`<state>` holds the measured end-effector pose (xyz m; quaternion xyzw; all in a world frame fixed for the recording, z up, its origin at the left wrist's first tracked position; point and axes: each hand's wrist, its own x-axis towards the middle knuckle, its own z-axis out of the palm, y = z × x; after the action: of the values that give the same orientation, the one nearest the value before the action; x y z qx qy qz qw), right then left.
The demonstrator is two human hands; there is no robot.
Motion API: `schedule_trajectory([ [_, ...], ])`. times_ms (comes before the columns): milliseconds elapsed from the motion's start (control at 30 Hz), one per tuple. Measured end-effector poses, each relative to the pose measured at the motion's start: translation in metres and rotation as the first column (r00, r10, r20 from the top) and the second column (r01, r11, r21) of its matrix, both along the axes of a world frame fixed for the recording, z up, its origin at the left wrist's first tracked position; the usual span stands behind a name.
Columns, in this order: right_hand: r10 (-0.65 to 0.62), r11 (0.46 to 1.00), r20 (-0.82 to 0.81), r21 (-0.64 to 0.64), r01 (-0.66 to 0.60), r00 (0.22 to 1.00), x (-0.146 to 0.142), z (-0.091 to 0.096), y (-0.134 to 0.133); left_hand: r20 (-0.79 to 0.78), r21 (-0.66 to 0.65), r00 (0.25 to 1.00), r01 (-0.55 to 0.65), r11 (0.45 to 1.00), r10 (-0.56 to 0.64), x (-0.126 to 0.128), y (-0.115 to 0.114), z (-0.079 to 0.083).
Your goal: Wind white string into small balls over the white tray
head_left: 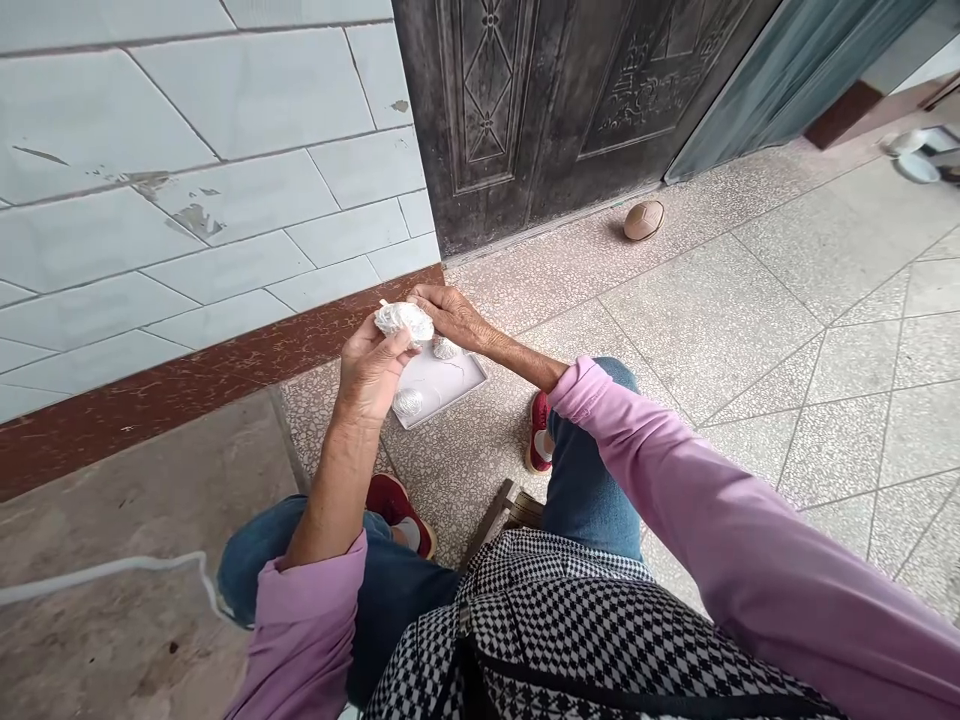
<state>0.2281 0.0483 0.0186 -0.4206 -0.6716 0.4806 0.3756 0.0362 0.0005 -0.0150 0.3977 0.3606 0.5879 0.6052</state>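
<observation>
holding a crumpled white lump (403,320) above a white tray (454,388)
left hand (371,370) with fingers curled round it; right hand (454,318) with fingers together on top; two more lumps (409,403) sit on the tray

Lilac long sleeves (750,540), blue denim jeans (592,480), red shoes (394,510), black-and-white checked garment (570,640)
</observation>
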Motion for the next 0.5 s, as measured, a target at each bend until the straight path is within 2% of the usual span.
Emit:
schedule_trajectory([
  [100,0.047,0.998,0.107,0.031,-0.05,0.993,-0.002,-0.005,-0.003,-0.005,0.011,0.996,-0.084,0.996,0.084,-0.003,0.004,0.0],
  [233,0.198,0.977,0.228,0.037,-0.212,0.953,-0.002,-0.008,-0.017,-0.027,0.039,0.982,-0.187,0.982,0.188,-0.013,0.012,-0.005],
  [300,0.251,0.962,0.214,0.057,-0.268,0.944,0.001,-0.008,-0.023,-0.079,0.045,0.967,-0.237,0.97,0.24,-0.016,0.014,-0.009],
  [400,0.271,0.955,0.147,0.084,-0.285,0.951,0.008,-0.004,-0.026,-0.22,0.065,0.93,-0.288,0.955,0.295,-0.018,0.015,-0.012],
  [500,0.222,0.971,0.083,0.069,-0.228,0.971,0.018,0.003,-0.02,-0.344,0.078,0.908,-0.225,0.971,0.238,-0.014,0.009,-0.009],
])
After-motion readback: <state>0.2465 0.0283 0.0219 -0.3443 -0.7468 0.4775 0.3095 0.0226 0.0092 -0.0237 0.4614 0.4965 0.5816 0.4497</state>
